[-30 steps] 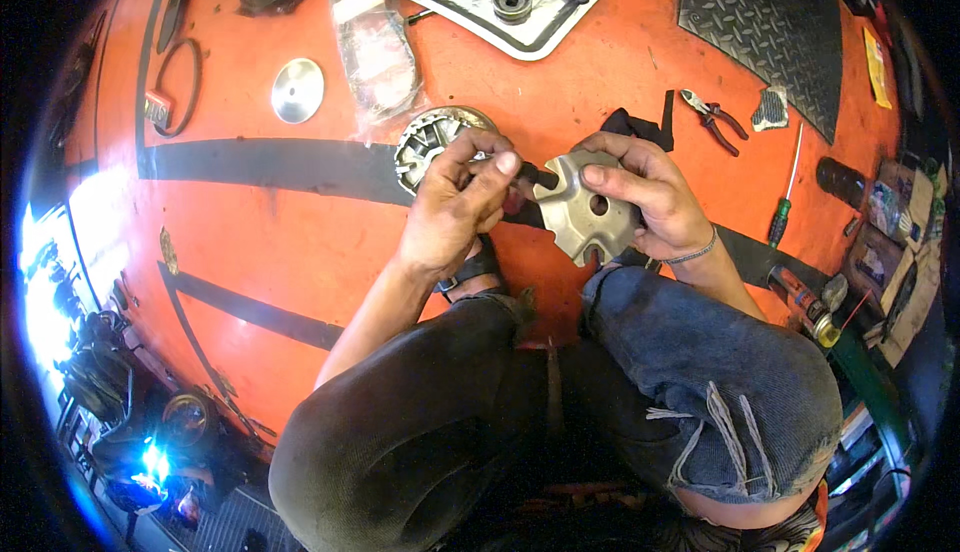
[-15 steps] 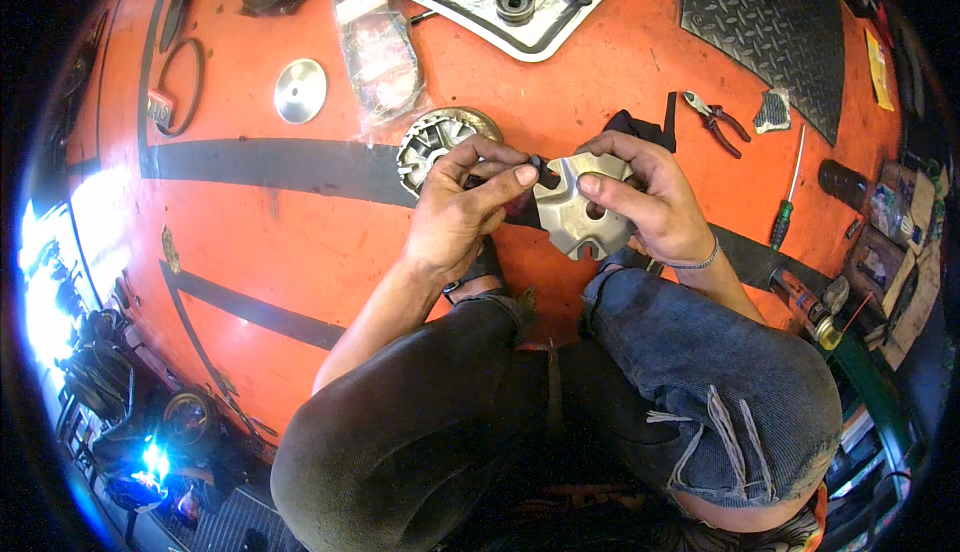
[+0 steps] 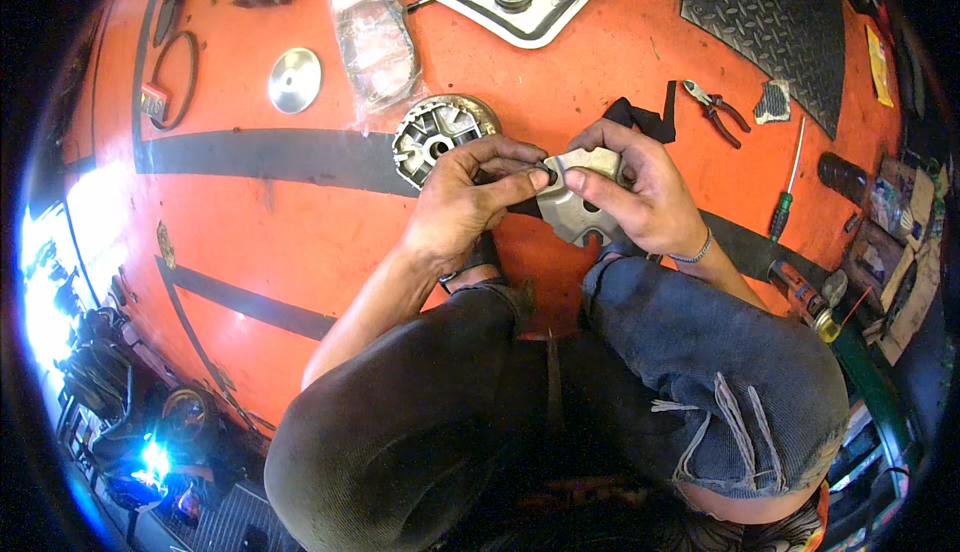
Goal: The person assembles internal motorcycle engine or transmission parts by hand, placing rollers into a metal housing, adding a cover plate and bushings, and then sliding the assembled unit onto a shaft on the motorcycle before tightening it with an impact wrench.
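Observation:
My right hand [image 3: 652, 197] grips a silver variator ramp plate [image 3: 572, 216], thumb on its face and fingers behind. At the plate's left edge, my left hand [image 3: 452, 197] pinches a small black slider piece [image 3: 549, 174] between thumb and fingers, against the plate. The fingertips partly cover the slider. Just beyond my left hand, a round finned variator half [image 3: 430, 139] lies on the orange floor, its open side up. Behind my right hand is a black cloth [image 3: 650, 122].
Pliers [image 3: 716, 112], a green-handled screwdriver [image 3: 783, 214] and a spray can [image 3: 808, 302] lie on the right. A plastic bag [image 3: 370, 47], metal disc [image 3: 295, 81] and drive belt [image 3: 186, 82] lie at the far left. A tray [image 3: 540, 34] and textured black mat [image 3: 770, 32] are farthest away.
The black slider has come closer onto the plate's edge, with my left fingertips now against it. My right hand has tilted the plate. The whole view has shifted slightly.

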`<state>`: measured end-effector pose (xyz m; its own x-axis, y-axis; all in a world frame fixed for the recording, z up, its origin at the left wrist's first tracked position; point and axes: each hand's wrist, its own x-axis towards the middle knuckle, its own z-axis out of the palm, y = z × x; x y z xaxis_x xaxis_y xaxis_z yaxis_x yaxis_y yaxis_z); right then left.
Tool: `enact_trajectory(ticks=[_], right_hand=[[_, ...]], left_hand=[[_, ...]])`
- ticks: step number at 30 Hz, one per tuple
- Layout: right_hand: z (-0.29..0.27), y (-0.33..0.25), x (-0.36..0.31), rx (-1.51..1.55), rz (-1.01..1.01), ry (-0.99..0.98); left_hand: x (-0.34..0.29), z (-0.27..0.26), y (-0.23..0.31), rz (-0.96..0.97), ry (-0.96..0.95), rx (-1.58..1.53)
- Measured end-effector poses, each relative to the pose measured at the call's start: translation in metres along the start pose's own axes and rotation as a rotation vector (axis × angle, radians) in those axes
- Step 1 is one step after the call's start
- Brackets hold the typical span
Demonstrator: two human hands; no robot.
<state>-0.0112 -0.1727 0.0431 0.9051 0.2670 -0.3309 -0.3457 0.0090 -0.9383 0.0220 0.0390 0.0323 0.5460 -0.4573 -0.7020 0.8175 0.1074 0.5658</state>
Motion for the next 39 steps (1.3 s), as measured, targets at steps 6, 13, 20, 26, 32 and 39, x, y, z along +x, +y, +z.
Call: enact_trajectory(ticks=[6, 13, 20, 26, 32, 39], right_hand=[[0.0, 0.003, -0.003, -0.077, -0.015, -0.043], [-0.015, 0.012, 0.0, 0.003, 0.046, -0.138], [-0.019, 0.001, -0.005, 0.158, 0.014, -0.048], [-0.015, 0.003, -0.005, 0.56, 0.144, 0.056], [-0.009, 0.02, -0.002, 0.44, 0.145, -0.076], [-0.004, 0.011, 0.003, 0.158, 0.174, -0.106]], left_hand=[[-0.002, -0.002, 0.0, 0.013, -0.102, 0.211], [-0.006, -0.015, 0.008, -0.056, -0.14, 0.143], [-0.005, -0.025, 0.015, 0.094, -0.111, -0.269], [-0.001, -0.016, 0.013, 0.195, -0.167, -0.295], [-0.002, -0.016, 0.006, 0.131, -0.14, -0.134], [0.008, -0.014, -0.001, 0.096, 0.072, -0.186]])
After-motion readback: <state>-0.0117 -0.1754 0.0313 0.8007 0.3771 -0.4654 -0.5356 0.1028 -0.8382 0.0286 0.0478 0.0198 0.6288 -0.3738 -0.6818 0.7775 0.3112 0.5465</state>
